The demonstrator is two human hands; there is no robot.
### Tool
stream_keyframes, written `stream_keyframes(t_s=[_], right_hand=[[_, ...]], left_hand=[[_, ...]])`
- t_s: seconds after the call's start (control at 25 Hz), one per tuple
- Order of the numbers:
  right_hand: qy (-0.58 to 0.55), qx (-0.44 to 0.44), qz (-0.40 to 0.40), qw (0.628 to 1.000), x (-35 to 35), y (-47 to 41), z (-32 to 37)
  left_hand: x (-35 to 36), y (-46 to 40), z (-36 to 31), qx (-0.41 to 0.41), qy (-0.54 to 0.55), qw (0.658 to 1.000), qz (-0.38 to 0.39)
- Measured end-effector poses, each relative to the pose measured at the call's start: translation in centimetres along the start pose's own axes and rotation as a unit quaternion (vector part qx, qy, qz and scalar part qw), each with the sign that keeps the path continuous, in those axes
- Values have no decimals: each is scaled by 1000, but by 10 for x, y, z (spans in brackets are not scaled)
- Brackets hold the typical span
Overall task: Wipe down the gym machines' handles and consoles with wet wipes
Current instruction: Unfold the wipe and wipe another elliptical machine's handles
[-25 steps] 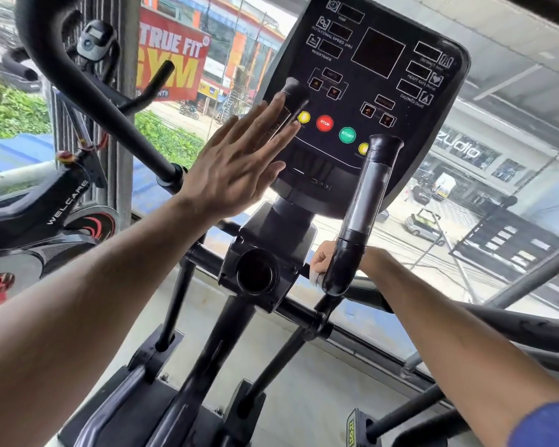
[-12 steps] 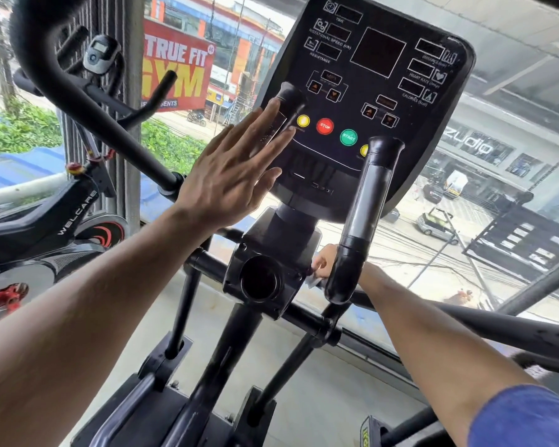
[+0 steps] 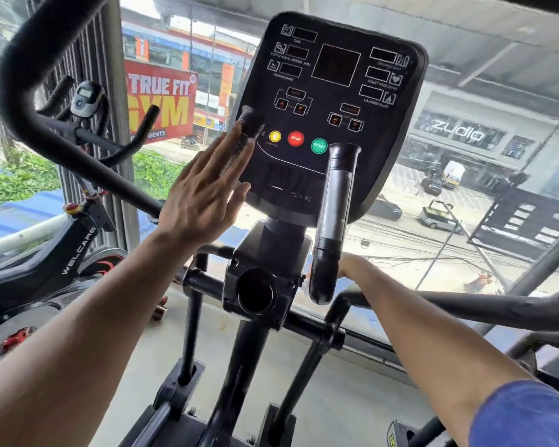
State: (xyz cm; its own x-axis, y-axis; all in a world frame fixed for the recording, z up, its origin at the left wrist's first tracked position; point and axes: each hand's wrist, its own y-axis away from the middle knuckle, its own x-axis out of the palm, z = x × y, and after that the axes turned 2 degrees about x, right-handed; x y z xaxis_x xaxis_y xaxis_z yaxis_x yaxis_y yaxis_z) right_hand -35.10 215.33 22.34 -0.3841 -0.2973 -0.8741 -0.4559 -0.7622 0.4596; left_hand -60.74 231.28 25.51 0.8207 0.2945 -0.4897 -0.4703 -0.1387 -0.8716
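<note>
The elliptical's black console (image 3: 336, 101) with yellow, red and green buttons stands straight ahead. My left hand (image 3: 204, 195) is flat and open, its fingers stretched out, the fingertips against the short left grip (image 3: 250, 124) in front of the console's lower left. My right hand (image 3: 355, 269) reaches low behind the base of the upright right grip (image 3: 334, 214), which hides its fingers. A pale smear of wet wipe (image 3: 303, 292) shows just left of that grip's base.
A long curved handlebar (image 3: 46, 130) sweeps across the upper left; another bar (image 3: 465, 304) runs right. A black spin bike (image 3: 62, 253) stands at the left. Right behind the machine is a glass window. The round hub (image 3: 255, 295) sits below the console.
My right hand has slid further behind the base of the right grip, hiding its fingers. My left hand stays flat by the left grip. The view has shifted closer and to the left.
</note>
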Motion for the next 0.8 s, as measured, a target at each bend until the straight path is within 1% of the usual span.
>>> stream_keyframes(t_s=[0.04,0.08,0.12,0.16,0.24,0.28,0.36,0.48,0.6,0.68,0.72,0.8], right_hand=[[8,-7,-1,1000,-4,9,5],[-13,-7,-7,1000,-9,21,12],[-53,-22,-46,997,-11,23,9],[-88,-38,-101,990,-9,28,5],[-163,-59,-224,959,4,27,-11],[-193,-71,-269,941,11,28,-18],[-224,-98,-324,914,27,29,-27],[-235,-115,-347,901,38,30,-33],[-233,-116,-357,897,42,28,-31],[-225,-113,-358,899,43,28,-25],[-215,-103,-362,901,42,27,-21],[-201,-90,-367,904,37,26,-16]], left_hand=[[-1,2,-2,-1,5,1000,4],[-1,4,-2,-3,-9,1000,12],[-4,1,-3,0,-13,1000,19],[-5,-1,-4,-9,-18,999,37],[-7,0,-9,-42,-36,996,68],[-7,4,-12,-53,-50,995,71],[-8,17,-19,-52,-72,994,69],[-6,55,-30,1,-90,993,72],[11,100,-40,48,-59,990,116],[30,115,-45,50,-25,989,138],[37,122,-51,37,-8,987,159],[60,128,-57,-17,16,983,183]])
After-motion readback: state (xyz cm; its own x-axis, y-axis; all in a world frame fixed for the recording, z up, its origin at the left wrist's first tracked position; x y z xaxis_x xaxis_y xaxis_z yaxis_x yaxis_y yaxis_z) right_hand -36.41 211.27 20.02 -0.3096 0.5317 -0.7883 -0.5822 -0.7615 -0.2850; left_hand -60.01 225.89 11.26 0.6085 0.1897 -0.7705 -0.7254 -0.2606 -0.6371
